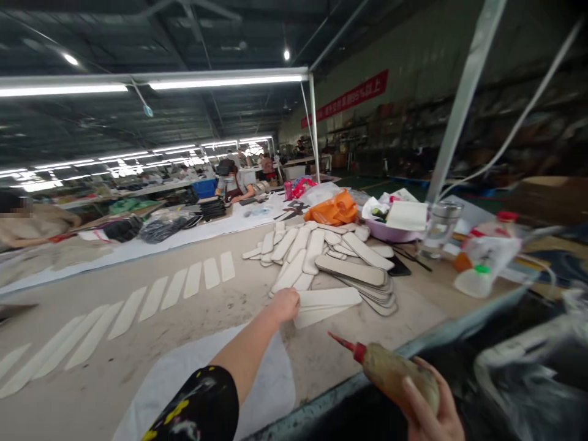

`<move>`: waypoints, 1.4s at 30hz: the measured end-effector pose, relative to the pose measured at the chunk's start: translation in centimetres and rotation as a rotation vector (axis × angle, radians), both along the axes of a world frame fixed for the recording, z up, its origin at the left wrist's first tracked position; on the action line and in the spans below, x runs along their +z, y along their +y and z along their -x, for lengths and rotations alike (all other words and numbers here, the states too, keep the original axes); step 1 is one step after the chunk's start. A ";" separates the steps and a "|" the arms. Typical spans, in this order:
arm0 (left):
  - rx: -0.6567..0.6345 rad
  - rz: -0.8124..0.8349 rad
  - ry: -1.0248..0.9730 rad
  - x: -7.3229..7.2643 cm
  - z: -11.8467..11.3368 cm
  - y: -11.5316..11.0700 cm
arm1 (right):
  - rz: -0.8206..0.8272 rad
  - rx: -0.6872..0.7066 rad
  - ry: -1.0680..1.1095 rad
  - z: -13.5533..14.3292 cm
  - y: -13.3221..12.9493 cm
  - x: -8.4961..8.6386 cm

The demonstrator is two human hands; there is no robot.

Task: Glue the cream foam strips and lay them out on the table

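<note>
The fingers of the right hand (438,422) are wrapped around a squeeze bottle (399,373), its red nozzle (342,341) tilted leftward over the bench (239,294); those of the left hand (285,304) are curled at one end of two fanned pale strips (328,298), whether gripping cannot be told. Just beyond lie stacked pads (351,269) and a loose white heap (294,242); leftward, a slanting row of strips (174,289); farther back, an orange bag (333,209)

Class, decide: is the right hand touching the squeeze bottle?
Touching: the head view shows the right hand closed around the squeeze bottle.
</note>
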State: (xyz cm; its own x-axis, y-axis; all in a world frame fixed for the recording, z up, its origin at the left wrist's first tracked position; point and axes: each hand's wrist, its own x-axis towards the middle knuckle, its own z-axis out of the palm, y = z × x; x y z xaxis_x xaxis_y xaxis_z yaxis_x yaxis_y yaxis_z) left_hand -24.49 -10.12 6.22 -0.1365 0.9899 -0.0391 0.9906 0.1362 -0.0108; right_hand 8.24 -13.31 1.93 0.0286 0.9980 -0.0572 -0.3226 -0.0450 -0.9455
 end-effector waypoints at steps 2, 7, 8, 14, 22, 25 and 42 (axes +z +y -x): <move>0.001 -0.065 -0.003 0.8 -0.2 -0.7 | 0.027 -0.003 0.075 0.4 -0.1 0.4; -0.005 -0.202 0.006 3.3 -1.9 -5.2 | 0.031 0.000 0.198 0.7 -0.3 1.0; -0.015 -0.208 0.005 3.3 -2.6 -6.5 | 0.027 -0.004 0.212 0.6 -0.4 1.0; 0.004 -0.121 -0.117 -0.9 -7.1 -13.6 | -0.036 0.046 0.169 0.7 -1.0 0.6; -0.091 -0.480 -0.284 -4.0 -4.3 -17.7 | -0.267 0.154 -0.231 2.6 -2.3 0.2; -0.172 -0.487 -0.222 -4.7 -2.0 -17.3 | -0.412 0.171 -0.383 3.9 -2.2 -0.1; -0.278 -0.520 -0.338 -5.6 -2.5 -18.0 | -0.739 0.273 -0.618 6.4 -3.2 0.3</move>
State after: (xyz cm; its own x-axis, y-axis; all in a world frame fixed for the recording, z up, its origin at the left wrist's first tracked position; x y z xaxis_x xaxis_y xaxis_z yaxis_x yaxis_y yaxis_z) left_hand -21.99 -28.15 0.64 0.0616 0.8878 0.4560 0.9268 -0.2204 0.3039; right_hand 1.79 -16.49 2.23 -0.3914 0.7542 0.5273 0.1685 0.6221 -0.7646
